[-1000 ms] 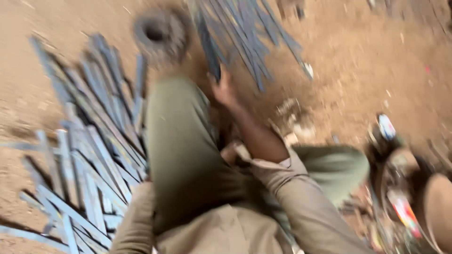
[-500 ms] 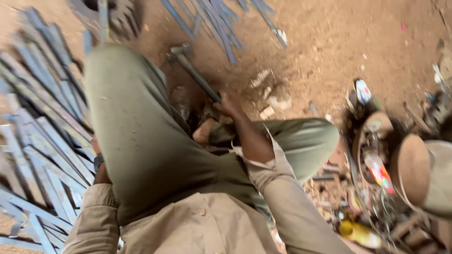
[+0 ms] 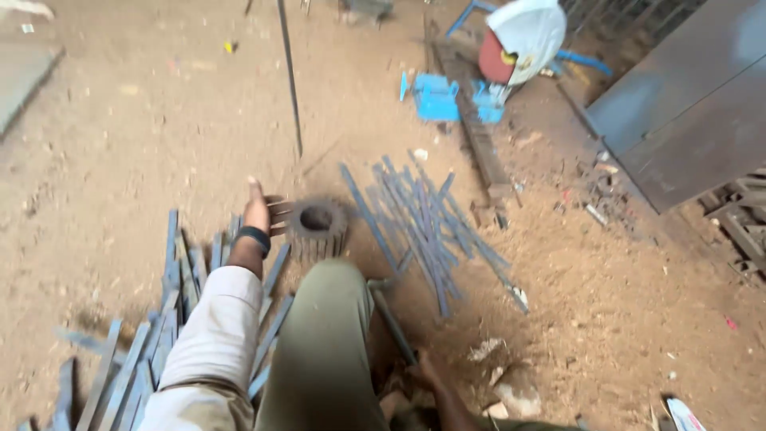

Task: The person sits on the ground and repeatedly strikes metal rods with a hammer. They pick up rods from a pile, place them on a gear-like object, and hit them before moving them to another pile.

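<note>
left hand (image 3: 257, 209) now reaches out, open, near gear (image 3: 317, 229).

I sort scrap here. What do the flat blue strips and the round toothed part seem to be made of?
Strips: probably steel bar, painted or coated dull blue; thin, straight, hard-edged. Toothed part: likely bare steel or iron, dark grey-brown, maybe rusty. The left hand reaches beside it.

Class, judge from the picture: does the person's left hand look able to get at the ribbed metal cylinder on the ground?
Probably yes: the left hand is stretched out just beside the ribbed metal cylinder, with only bare dirt between them and nothing blocking.
</note>
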